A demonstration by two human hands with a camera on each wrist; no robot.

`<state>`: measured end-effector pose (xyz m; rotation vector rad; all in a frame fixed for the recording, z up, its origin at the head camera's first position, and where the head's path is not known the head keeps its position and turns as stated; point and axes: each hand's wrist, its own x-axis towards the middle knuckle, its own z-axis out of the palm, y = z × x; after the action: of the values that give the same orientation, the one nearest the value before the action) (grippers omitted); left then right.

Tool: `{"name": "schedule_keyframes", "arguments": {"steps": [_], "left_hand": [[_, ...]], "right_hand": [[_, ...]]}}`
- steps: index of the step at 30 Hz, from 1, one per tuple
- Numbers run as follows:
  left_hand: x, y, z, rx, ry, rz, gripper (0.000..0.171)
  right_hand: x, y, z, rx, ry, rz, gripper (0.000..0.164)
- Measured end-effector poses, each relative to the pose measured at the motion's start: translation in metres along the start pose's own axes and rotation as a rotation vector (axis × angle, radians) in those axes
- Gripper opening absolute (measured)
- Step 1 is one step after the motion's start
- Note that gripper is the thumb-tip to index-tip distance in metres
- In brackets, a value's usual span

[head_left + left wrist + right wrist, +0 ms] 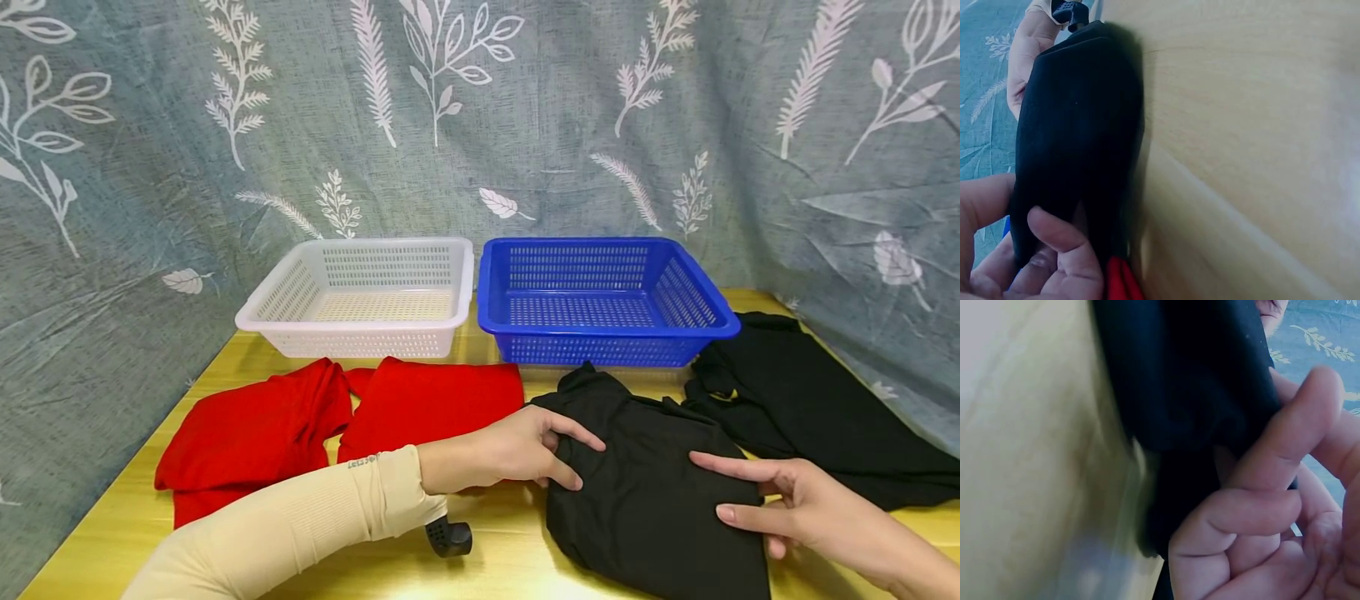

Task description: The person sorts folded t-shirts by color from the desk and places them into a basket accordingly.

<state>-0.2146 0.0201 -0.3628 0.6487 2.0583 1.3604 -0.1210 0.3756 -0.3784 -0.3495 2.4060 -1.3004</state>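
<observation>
A folded black garment (652,500) lies over the front right part of the table, its exact kind unclear. My left hand (502,450) grips its left edge, with thumb and forefinger on top. On the opposite edge, my right hand (802,508) pinches the cloth the same way. The left wrist view shows the left thumb and curled fingers (1063,256) around a fold of the fabric. In the right wrist view, the right fingers (1254,512) curl about the other side, and the layers hang close over the tabletop.
A white basket (360,342) and a blue basket (600,346) stand side by side at the back. Two red garments (247,433) lie at left and centre. Another black garment (832,400) is spread at the right. A leaf-patterned curtain (480,125) hangs behind the yellow table (247,358).
</observation>
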Motion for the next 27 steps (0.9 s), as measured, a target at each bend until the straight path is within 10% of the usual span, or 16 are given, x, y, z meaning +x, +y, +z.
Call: {"name": "schedule_keyframes", "arguments": {"steps": [27], "left_hand": [[-0.028, 0.033, -0.036, -0.010, 0.051, 0.127, 0.048]], "right_hand": [[-0.004, -0.047, -0.018, -0.169, 0.143, -0.108, 0.059]]}}
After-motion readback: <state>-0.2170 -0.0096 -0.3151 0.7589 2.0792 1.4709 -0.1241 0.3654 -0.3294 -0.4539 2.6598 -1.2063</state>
